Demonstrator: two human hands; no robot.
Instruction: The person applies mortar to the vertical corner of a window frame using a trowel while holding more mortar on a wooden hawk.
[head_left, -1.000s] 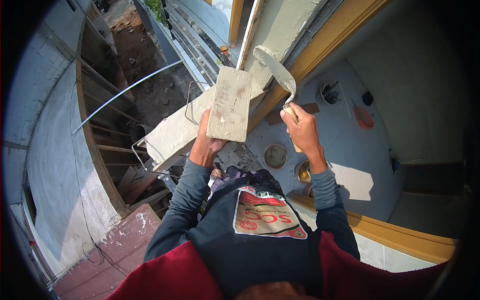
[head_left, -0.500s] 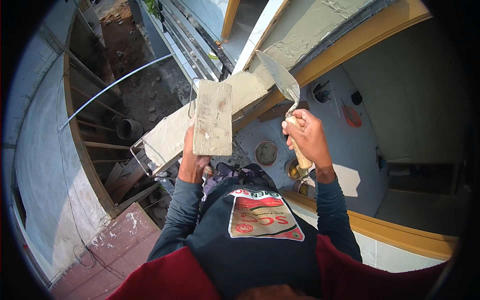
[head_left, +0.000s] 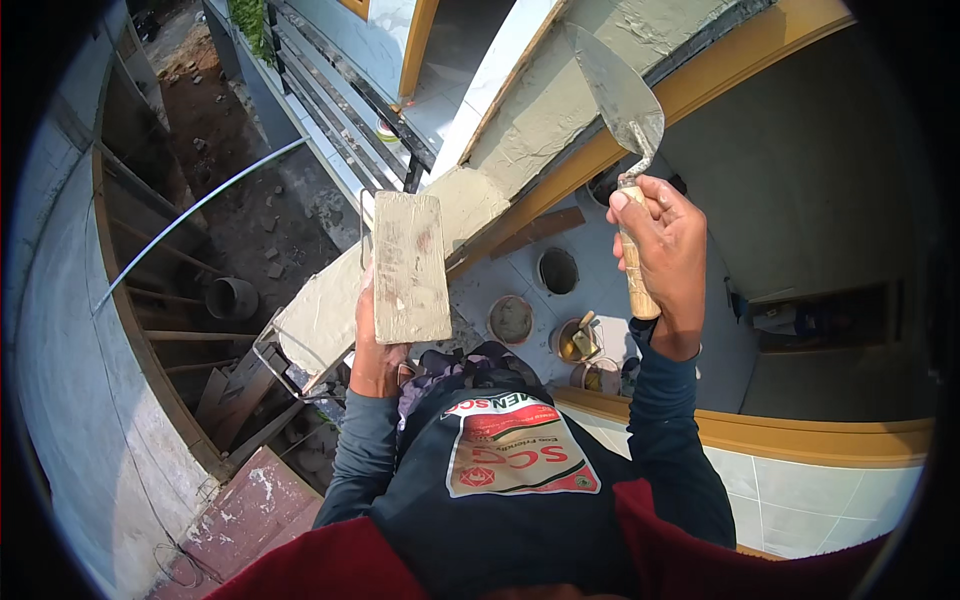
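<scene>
A flat rectangular mortar board [head_left: 411,265], smeared with grey mortar, is in my left hand [head_left: 374,345], whose fingers are mostly hidden beneath it. It sits over a mortar-coated ledge [head_left: 322,305]; whether it touches the ledge I cannot tell. My right hand [head_left: 668,250] is wrapped around the wooden handle of a pointed trowel [head_left: 615,92]. The trowel's metal blade points forward and left, overlapping the plastered strip [head_left: 535,125] along the yellow frame. Little mortar shows on the blade.
Below on the tiled floor stand a mortar bucket [head_left: 511,320], a dark bucket [head_left: 557,271] and a bucket with a tool [head_left: 577,341]. A bent metal rod frame [head_left: 268,352] hugs the ledge's near end. Metal rails [head_left: 345,110] and a thin pale pipe [head_left: 205,190] lie left.
My right hand has carried the trowel to the right and farther forward. The board stays in my left hand above the ledge, while the whole view has shifted slightly.
</scene>
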